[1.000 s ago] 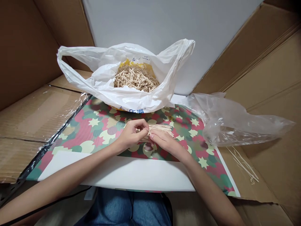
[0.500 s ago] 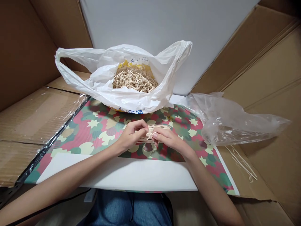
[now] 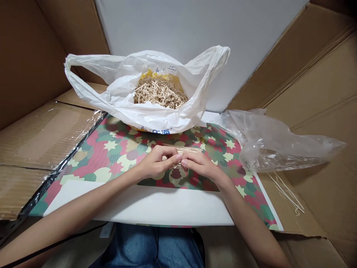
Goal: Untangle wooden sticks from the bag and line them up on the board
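Note:
My left hand (image 3: 157, 162) and my right hand (image 3: 202, 166) meet at the middle of a camouflage-patterned sheet (image 3: 111, 156). Their fingertips nearly touch above a flat bundle of thin wooden sticks (image 3: 191, 150). Both hands pinch this bundle, and the fingers hide its middle. Its far ends stick out to the right of my fingers. Beyond my hands, a white plastic bag (image 3: 92, 78) holds a yellow-printed bag (image 3: 147, 75) filled with a tangled heap of pale sticks (image 3: 160, 95).
A crumpled clear plastic bag (image 3: 279, 145) lies to the right on the sheet's edge. Loose sticks (image 3: 287, 195) lie on the cardboard (image 3: 306, 93) lining the sides. A white board (image 3: 139, 203) lies nearest me, above my jeans-covered legs (image 3: 156, 247).
My hands have drawn closer together over the bundle, and my fingers now cover more of it. A stick that crossed the bundle earlier no longer shows.

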Available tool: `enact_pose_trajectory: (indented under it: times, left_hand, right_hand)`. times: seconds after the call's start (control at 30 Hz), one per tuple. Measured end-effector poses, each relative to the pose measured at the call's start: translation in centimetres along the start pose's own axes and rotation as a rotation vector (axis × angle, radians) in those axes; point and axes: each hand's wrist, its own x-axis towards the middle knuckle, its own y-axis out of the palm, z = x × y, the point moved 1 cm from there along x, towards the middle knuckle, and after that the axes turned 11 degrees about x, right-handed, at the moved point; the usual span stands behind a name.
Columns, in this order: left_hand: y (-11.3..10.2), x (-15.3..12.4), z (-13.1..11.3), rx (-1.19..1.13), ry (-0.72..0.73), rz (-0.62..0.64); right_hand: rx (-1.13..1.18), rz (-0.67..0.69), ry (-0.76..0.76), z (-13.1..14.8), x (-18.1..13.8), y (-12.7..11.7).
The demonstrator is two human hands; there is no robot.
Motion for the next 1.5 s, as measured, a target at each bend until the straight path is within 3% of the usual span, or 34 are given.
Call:
enact_pose_trajectory:
  times: [0.13, 0.33, 0.6, 0.8, 1.17, 1.4, 1.5]
  left_hand:
    - [0.0, 0.0, 0.4, -0.074, -0.037, -0.029]
    - [-0.3, -0.1, 0.4, -0.055, -0.063, -0.063]
    - [-0.7, -0.3, -0.4, 0.041, -0.043, -0.161]
    - [-0.8, -0.3, -0.6, 0.132, -0.013, -0.206]
    - [-0.6, -0.4, 0.0, 0.147, -0.043, -0.204]
    - [-1.5, -0.4, -0.3, 0.103, -0.051, -0.14]
    - [-1.5, -0.4, -0.5, 0.13, -0.011, -0.143]
  right_hand:
    - [-0.035, -0.101, -0.11, 0.1, -0.1, 0.4]
    - [-0.327, -0.318, -0.323, 0.4, -0.1, 1.2]
    - [-0.577, -0.331, -0.352, -0.1, -0.6, 1.5]
    - [-0.679, -0.351, -0.472, -0.3, -0.9, 1.7]
    - [-0.778, -0.266, -0.413, -0.9, -1.6, 1.9]
    - [-0.681, -0.378, -0.394, -0.7, -0.8, 1.0]
    - [-0.662, -0.362, -0.363, -0.5, -0.6, 0.7]
